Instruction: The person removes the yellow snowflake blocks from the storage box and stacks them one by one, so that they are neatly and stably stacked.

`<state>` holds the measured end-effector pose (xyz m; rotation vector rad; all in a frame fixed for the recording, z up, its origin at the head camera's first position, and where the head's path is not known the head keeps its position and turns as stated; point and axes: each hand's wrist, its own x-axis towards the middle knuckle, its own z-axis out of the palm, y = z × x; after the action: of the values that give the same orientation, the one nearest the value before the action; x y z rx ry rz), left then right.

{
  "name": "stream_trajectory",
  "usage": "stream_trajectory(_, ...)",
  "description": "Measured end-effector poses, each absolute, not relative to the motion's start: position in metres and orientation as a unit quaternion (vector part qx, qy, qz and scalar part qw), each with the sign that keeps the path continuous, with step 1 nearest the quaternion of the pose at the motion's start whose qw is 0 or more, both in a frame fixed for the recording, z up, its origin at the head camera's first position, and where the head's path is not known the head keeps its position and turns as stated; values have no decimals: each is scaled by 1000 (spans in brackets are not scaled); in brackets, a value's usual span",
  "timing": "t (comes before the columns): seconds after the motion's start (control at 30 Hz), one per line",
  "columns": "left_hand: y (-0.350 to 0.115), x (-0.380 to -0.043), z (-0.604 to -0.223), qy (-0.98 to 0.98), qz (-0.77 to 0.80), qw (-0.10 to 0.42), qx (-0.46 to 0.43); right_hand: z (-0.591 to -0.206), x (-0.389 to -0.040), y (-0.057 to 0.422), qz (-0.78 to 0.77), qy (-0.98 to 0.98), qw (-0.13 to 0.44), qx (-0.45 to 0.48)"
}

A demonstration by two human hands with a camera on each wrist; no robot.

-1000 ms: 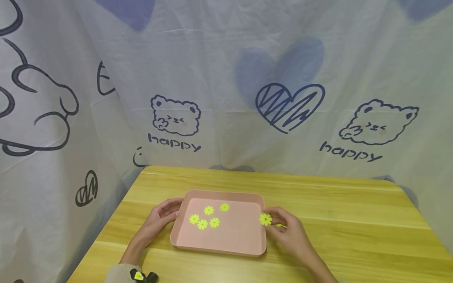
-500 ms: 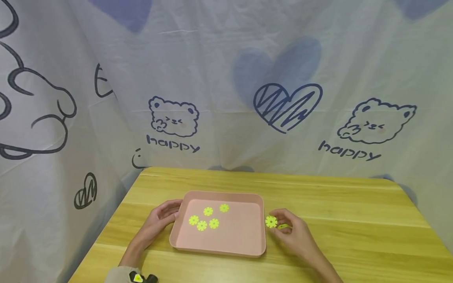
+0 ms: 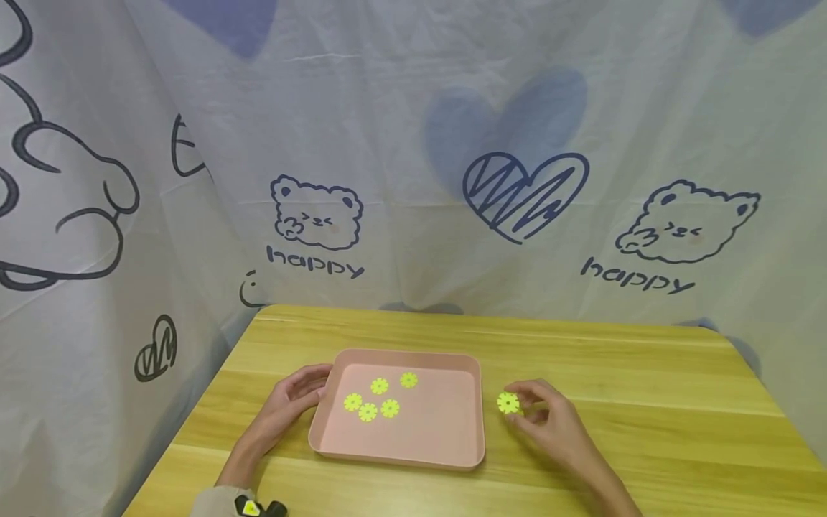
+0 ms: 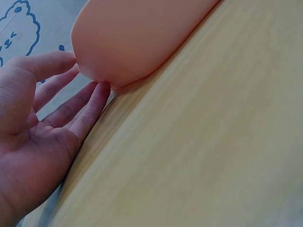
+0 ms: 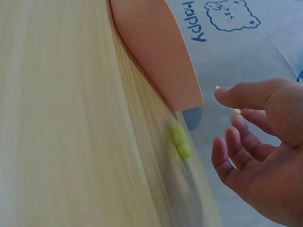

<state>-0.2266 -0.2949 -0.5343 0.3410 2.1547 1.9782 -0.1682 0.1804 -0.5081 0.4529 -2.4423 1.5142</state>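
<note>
In the head view, my right hand (image 3: 545,424) pinches a yellow notched snowflake disc (image 3: 507,403) between thumb and fingertips, just right of the pink tray (image 3: 446,424). The right wrist view shows only slivers of the disc (image 5: 237,111). Below that hand, a small lumpy yellow-green piece shaped like a pea pod (image 5: 181,142) lies on the table; in the head view it is mostly hidden. My left hand (image 3: 291,398) touches the tray's left end, its thumb and fingertips (image 4: 104,87) against the outer wall. Several similar discs (image 3: 390,408) lie flat in the tray's left half.
The wooden table (image 3: 646,402) extends to the right of the tray and behind it. A pale cloth (image 3: 400,143) with printed hearts and bears hangs behind the table and along the left side. A black strap device (image 3: 258,507) is on the left wrist.
My right hand has moved right, away from the tray's right rim, with the disc still pinched. The left hand stays at the tray, and the discs inside have not moved.
</note>
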Motion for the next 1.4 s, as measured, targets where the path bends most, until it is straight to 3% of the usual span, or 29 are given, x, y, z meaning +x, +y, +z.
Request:
stream_trajectory(0.2,-295,-227,-535,729,668,98,116,-515,-171,189,502,-835,144,174)
stream_trajectory(0.5,-294,-227,-535,730,667,99,111,-521,-171,197,489,-855,95,147)
stream_trajectory(1.4,-296,-227,-537,730,666,95,120,-531,-175,199,481,-864,38,142)
